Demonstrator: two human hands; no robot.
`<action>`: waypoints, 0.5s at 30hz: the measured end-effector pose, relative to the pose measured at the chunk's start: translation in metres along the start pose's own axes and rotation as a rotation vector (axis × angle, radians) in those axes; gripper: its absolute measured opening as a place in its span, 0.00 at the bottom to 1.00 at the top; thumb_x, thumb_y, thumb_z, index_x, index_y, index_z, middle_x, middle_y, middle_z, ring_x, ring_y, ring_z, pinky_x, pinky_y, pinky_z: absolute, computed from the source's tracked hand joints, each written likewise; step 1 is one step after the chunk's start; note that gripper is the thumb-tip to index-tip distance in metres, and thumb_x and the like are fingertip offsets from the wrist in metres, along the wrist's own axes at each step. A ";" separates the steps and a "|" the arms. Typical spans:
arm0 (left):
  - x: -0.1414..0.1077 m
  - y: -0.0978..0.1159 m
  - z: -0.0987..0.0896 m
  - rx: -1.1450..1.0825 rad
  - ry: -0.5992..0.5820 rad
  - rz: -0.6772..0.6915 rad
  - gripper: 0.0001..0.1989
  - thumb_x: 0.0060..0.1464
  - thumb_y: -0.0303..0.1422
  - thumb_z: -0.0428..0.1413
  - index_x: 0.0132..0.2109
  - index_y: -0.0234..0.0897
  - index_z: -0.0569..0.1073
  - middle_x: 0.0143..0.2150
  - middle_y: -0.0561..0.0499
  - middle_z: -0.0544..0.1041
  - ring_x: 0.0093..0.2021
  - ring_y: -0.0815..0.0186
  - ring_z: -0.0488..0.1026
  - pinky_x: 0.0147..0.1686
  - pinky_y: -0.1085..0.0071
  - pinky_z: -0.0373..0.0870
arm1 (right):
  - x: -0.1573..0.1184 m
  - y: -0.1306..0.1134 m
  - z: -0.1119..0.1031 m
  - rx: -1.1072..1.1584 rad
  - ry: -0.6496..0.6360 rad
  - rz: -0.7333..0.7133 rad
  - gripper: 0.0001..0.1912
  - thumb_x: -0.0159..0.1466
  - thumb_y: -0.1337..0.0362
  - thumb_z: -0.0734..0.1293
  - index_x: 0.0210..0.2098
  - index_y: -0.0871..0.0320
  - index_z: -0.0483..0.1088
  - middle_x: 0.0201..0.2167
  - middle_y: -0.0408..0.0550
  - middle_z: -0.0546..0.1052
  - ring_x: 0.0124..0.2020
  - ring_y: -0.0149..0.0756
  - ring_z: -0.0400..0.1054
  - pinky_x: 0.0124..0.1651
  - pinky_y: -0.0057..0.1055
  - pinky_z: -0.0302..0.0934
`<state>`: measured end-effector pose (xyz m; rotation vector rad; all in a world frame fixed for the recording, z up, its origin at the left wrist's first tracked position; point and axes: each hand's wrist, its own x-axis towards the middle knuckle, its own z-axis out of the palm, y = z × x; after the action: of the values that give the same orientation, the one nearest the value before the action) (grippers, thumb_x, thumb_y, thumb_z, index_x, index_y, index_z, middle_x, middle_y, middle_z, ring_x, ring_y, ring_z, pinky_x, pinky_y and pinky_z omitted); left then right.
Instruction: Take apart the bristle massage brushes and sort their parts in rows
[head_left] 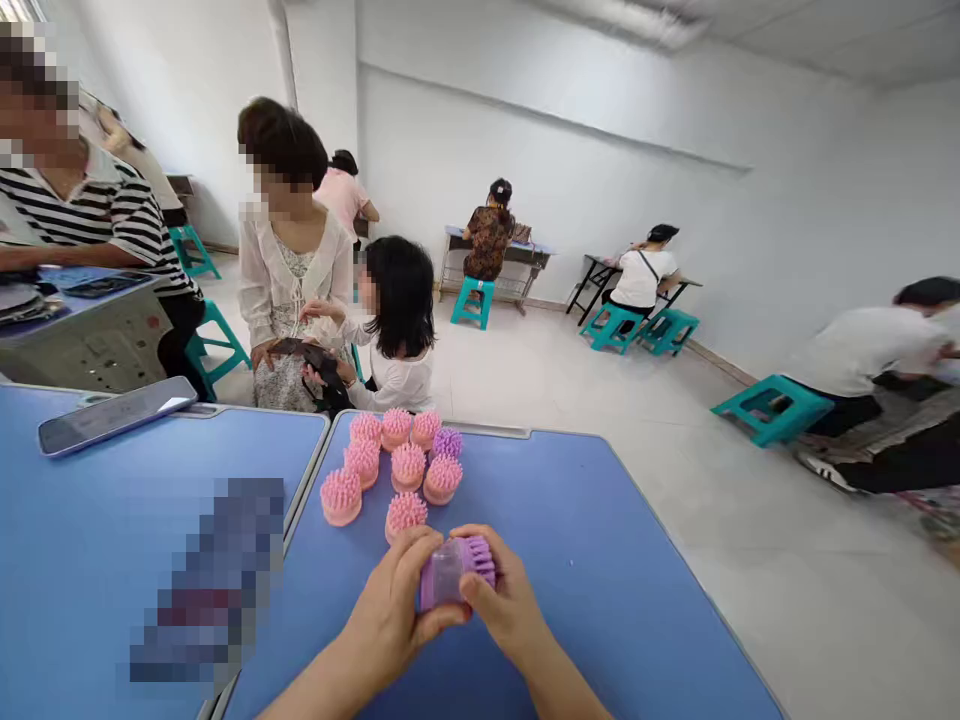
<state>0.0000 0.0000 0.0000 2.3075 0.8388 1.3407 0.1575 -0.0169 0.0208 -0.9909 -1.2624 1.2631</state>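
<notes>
Both of my hands hold one purple brush with a clear middle section (448, 572) above the blue table (600, 570). My left hand (394, 600) wraps round its flat purple base end. My right hand (506, 600) grips the bristle end, thumb on the near side. The brush lies on its side, bristles pointing right. Just beyond my hands, several pink bristle brushes (408, 466) stand upright on the table in a loose group, with one purple brush (448, 443) at the group's right edge. The nearest pink brush (406, 514) is partly hidden behind my left hand.
A phone (118, 416) lies on the left table (90, 560), near a pixelated area. Beyond the tables, a person in a light blouse (296, 270) and a child (397, 340) are close by. Others sit on teal stools (472, 300) farther back.
</notes>
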 end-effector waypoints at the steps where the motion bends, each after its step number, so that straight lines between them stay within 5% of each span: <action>1: 0.003 -0.001 0.000 -0.017 -0.015 -0.053 0.25 0.55 0.41 0.51 0.57 0.43 0.54 0.49 0.42 0.66 0.49 0.57 0.68 0.43 0.61 0.72 | 0.000 -0.001 -0.004 0.014 0.001 0.016 0.25 0.50 0.46 0.68 0.41 0.55 0.63 0.28 0.40 0.66 0.22 0.24 0.59 0.22 0.21 0.60; 8: 0.013 0.003 -0.006 -0.060 -0.113 -0.178 0.20 0.51 0.28 0.54 0.50 0.42 0.60 0.49 0.45 0.67 0.48 0.61 0.68 0.40 0.69 0.73 | 0.002 -0.009 -0.023 0.038 -0.136 0.216 0.32 0.50 0.42 0.65 0.46 0.57 0.61 0.27 0.43 0.68 0.21 0.27 0.64 0.19 0.24 0.60; 15: 0.008 0.007 -0.010 0.196 -0.151 0.149 0.17 0.55 0.32 0.49 0.52 0.38 0.58 0.42 0.44 0.67 0.38 0.64 0.71 0.32 0.71 0.73 | 0.001 -0.012 -0.023 0.045 -0.242 0.207 0.29 0.50 0.45 0.67 0.41 0.60 0.65 0.22 0.41 0.68 0.18 0.26 0.63 0.21 0.25 0.60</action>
<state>-0.0036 0.0000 0.0145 2.6314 0.7941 1.1680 0.1819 -0.0145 0.0298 -0.9771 -1.3331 1.6031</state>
